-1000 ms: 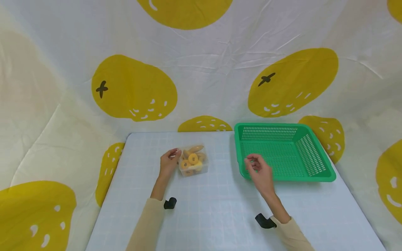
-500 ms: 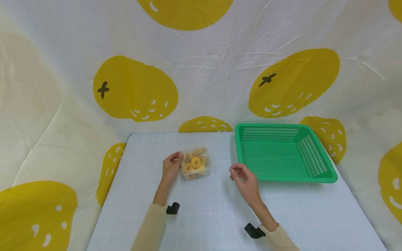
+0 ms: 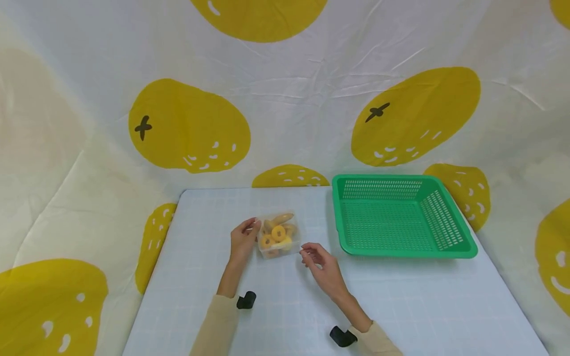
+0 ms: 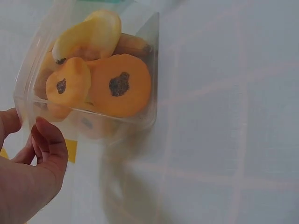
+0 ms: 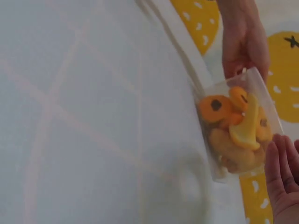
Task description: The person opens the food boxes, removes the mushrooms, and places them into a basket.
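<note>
A small clear plastic container [image 3: 295,228] sits on the left half of the table in the head view. Inside it lie orange pieces with dark centres [image 4: 131,88], a curved yellow piece [image 4: 105,28] and brownish longer pieces [image 3: 282,218]. My left hand [image 3: 242,242] pinches the container's left rim between thumb and fingers. On the other side, my right hand [image 3: 327,272] has its loosely bent fingers beside the container's near right corner. In the right wrist view, the right fingertips [image 5: 279,144] are right by the rim; whether they touch it I cannot tell.
A green plastic basket [image 3: 338,217] with slotted walls stands at the table's back right. A pale checked cloth [image 3: 285,306] covers the table. Behind hangs a white curtain [image 3: 303,123] with large yellow fruit prints.
My right hand has moved left and nearer to me, from over the basket's left edge to beside the container. The container and left hand have shifted slightly right and toward me.
</note>
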{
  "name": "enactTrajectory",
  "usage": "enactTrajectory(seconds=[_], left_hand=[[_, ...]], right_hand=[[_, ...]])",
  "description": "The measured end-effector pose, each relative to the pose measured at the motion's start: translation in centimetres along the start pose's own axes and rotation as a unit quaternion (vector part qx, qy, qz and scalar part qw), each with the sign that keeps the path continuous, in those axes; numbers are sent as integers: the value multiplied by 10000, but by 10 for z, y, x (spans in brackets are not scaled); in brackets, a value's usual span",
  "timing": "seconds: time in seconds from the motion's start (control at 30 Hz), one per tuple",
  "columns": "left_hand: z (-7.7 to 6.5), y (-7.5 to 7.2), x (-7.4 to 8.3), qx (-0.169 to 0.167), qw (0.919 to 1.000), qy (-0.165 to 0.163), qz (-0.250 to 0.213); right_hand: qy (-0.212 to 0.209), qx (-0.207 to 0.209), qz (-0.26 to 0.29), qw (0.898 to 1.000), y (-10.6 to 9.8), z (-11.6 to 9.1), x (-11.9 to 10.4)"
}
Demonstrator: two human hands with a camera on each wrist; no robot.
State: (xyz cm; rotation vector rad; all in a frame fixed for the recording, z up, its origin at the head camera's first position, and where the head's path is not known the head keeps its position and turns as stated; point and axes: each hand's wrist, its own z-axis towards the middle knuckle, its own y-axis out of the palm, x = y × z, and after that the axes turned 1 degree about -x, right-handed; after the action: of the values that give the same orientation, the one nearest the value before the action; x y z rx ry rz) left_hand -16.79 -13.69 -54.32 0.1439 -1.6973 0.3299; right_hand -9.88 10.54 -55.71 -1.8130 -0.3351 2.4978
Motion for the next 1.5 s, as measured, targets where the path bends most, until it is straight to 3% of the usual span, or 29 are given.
enactTrajectory(seconds=[0.13, 0.37, 0.63, 0.77, 0.87, 1.03, 1.13, 1.3, 1.5], left_hand=[[-1, 2, 1, 22, 10000, -45, 7], [-5, 4, 0, 6, 10000, -69, 16], [-7, 6, -6, -90, 9999, 102, -16], [-5, -3, -17, -452, 9982, 396, -70], [-4, -15, -23, -936, 9935, 647, 33], [-6, -31, -27, -1887, 9772, 811, 542], [-7, -36, -29, -2265, 9663, 820, 904], [-8, -39, -32, -2531, 9553, 965, 1186], [-8, -38, -36, -2558, 9536, 963, 1264]], right_hand=[[456, 10, -34, 9990, 9, -2, 7], [1238, -261, 541, 9905, 16, 0, 16], [1642, -682, 874, 9802, 21, 6, 16], [1812, -827, 1275, 9716, 23, 9, 15], [2034, -950, 1536, 9623, 24, 11, 14], [2238, -1062, 1791, 9521, 25, 12, 13], [2320, -1082, 1810, 9496, 25, 12, 13], [2378, -1162, 1768, 9480, 24, 13, 9], [2503, -1128, 1811, 9444, 25, 15, 3]])
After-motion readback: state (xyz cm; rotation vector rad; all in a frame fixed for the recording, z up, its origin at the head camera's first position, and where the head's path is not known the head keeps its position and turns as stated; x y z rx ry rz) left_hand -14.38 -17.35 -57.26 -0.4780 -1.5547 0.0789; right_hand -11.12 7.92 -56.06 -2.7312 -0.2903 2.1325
